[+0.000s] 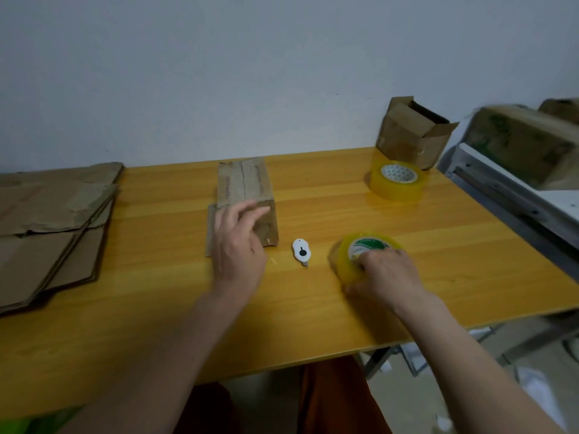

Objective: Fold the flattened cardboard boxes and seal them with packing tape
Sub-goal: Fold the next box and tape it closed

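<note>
Right hand: its grip is closed around the near tape roll, fingers curled over the top and into the core, thumb on the near side. This yellowish roll with a green and white label lies toward the desk's front right edge.

Left hand: fingers straight and slightly spread, grip open and holding nothing. The fingertips lie over the near end of the folded cardboard box; contact cannot be confirmed. The box sits at mid-desk, running back toward the rear edge, well apart from the right hand's grip.

Small white box cutter: flat on the desk between the two hands, just beside the box's near right corner, touching neither hand.

Second tape roll: lies flat near the rear right corner, just in front of an assembled box with open flaps.

Stack of flattened cardboard boxes: along the left edge of the desk.

Right of the desk: a white metal frame carrying a blurred carton
</note>
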Demonstrator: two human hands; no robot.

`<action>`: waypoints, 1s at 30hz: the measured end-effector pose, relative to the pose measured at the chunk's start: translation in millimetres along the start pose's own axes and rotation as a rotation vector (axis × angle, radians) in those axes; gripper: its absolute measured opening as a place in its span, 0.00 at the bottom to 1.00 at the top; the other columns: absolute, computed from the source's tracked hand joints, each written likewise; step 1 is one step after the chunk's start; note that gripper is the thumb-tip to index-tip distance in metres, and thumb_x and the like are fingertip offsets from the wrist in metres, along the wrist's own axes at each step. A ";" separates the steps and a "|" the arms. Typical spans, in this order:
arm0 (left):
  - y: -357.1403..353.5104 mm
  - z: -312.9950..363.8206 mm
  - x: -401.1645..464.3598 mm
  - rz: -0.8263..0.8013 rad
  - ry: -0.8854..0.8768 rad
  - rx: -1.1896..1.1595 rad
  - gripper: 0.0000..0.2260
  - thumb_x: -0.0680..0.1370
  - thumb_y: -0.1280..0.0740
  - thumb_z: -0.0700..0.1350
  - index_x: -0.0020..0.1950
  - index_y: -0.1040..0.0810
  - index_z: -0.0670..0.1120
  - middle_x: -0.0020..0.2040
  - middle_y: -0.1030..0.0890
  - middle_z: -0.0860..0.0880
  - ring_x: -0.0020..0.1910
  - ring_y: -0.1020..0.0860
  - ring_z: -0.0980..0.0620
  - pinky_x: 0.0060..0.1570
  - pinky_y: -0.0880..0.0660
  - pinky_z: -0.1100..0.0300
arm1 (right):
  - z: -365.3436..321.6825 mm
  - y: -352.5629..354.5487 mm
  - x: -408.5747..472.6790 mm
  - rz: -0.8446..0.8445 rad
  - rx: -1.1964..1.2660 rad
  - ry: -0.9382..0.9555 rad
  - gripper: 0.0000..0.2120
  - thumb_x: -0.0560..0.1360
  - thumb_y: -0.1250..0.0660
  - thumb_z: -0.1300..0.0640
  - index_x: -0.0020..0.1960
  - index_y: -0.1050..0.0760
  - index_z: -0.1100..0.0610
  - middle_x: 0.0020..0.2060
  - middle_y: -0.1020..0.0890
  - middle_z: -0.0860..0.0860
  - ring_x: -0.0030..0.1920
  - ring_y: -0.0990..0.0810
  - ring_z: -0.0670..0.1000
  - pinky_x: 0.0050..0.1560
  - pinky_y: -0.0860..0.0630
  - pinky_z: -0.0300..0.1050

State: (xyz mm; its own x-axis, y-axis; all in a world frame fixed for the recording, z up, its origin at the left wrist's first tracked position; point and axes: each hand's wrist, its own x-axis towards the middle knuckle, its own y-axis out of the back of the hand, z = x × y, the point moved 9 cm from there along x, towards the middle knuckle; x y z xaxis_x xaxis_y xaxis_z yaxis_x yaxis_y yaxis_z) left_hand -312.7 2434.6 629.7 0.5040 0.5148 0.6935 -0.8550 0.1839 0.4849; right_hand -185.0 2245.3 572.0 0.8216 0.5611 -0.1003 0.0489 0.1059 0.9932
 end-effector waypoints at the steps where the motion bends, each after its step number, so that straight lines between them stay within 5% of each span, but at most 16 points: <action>1: 6.3 -4.0 4.7 0.034 -0.021 0.044 0.21 0.71 0.40 0.26 0.59 0.19 0.41 0.60 0.24 0.42 0.61 0.29 0.44 0.59 0.31 0.57 | -1.9 6.1 1.5 0.026 -0.036 -0.006 0.21 0.70 0.34 0.34 0.50 0.24 0.50 0.52 0.20 0.50 0.59 0.26 0.54 0.59 0.35 0.48; 4: 5.2 -40.1 17.4 -0.065 0.196 0.058 0.26 0.72 0.40 0.26 0.66 0.25 0.45 0.68 0.33 0.42 0.68 0.36 0.43 0.61 0.35 0.60 | -16.6 32.9 10.4 0.181 0.013 0.002 0.21 0.75 0.39 0.36 0.53 0.26 0.53 0.54 0.22 0.52 0.58 0.26 0.55 0.58 0.32 0.48; 9: -13.2 -88.8 20.3 -0.330 0.490 -0.114 0.28 0.78 0.38 0.33 0.74 0.36 0.53 0.70 0.31 0.48 0.68 0.31 0.49 0.64 0.30 0.56 | -85.2 53.1 45.3 0.190 0.754 0.213 0.32 0.76 0.33 0.46 0.75 0.42 0.51 0.71 0.32 0.51 0.70 0.33 0.51 0.67 0.31 0.52; 12: -10.4 -83.2 12.5 -0.377 0.478 -0.272 0.25 0.78 0.39 0.31 0.72 0.32 0.50 0.64 0.25 0.50 0.63 0.25 0.52 0.56 0.27 0.63 | -122.9 50.3 57.4 0.095 0.966 0.331 0.35 0.74 0.30 0.52 0.76 0.43 0.49 0.72 0.35 0.53 0.70 0.34 0.53 0.70 0.34 0.53; 17: 34.2 -79.7 -2.5 -0.274 0.426 -0.161 0.23 0.77 0.37 0.34 0.69 0.28 0.54 0.59 0.30 0.50 0.54 0.26 0.53 0.52 0.23 0.60 | -145.1 43.1 40.2 0.093 0.936 0.360 0.25 0.72 0.28 0.48 0.66 0.30 0.45 0.56 0.31 0.52 0.52 0.27 0.49 0.59 0.27 0.47; 20: 46.4 -73.1 -23.5 -0.285 0.378 -0.167 0.23 0.76 0.37 0.34 0.68 0.27 0.53 0.54 0.31 0.49 0.46 0.26 0.57 0.42 0.27 0.73 | -154.0 44.7 21.9 0.187 0.868 0.331 0.22 0.69 0.27 0.42 0.59 0.30 0.45 0.53 0.33 0.50 0.54 0.25 0.52 0.55 0.24 0.50; 23: 48.0 -76.0 -35.3 -0.268 0.360 -0.185 0.22 0.76 0.35 0.36 0.68 0.26 0.52 0.48 0.32 0.52 0.39 0.28 0.57 0.38 0.28 0.72 | -159.6 42.0 19.4 0.214 0.894 0.335 0.22 0.67 0.26 0.42 0.54 0.32 0.47 0.52 0.32 0.49 0.55 0.23 0.52 0.53 0.22 0.52; 28: 56.4 -76.5 -21.2 -0.143 0.246 -0.105 0.18 0.69 0.24 0.49 0.58 0.18 0.50 0.53 0.31 0.53 0.51 0.29 0.55 0.48 0.28 0.69 | -153.7 40.0 18.0 0.158 0.893 0.422 0.21 0.70 0.25 0.56 0.58 0.30 0.51 0.52 0.32 0.49 0.53 0.26 0.49 0.52 0.26 0.39; 30: 58.0 -66.8 -9.1 -0.105 0.100 -0.037 0.14 0.66 0.22 0.49 0.50 0.15 0.48 0.54 0.28 0.53 0.54 0.31 0.55 0.51 0.33 0.70 | -152.1 41.3 16.6 0.129 0.890 0.457 0.22 0.71 0.26 0.60 0.61 0.29 0.51 0.51 0.32 0.48 0.52 0.27 0.47 0.55 0.26 0.42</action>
State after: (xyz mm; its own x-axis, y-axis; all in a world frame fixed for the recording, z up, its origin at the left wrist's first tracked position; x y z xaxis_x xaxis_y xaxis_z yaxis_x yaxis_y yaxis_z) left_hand -375.1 2496.5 615.9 0.5778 0.5714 0.5828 -0.8032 0.2709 0.5306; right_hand -255.8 2383.9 602.3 0.5635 0.8056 0.1832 0.5347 -0.5247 0.6625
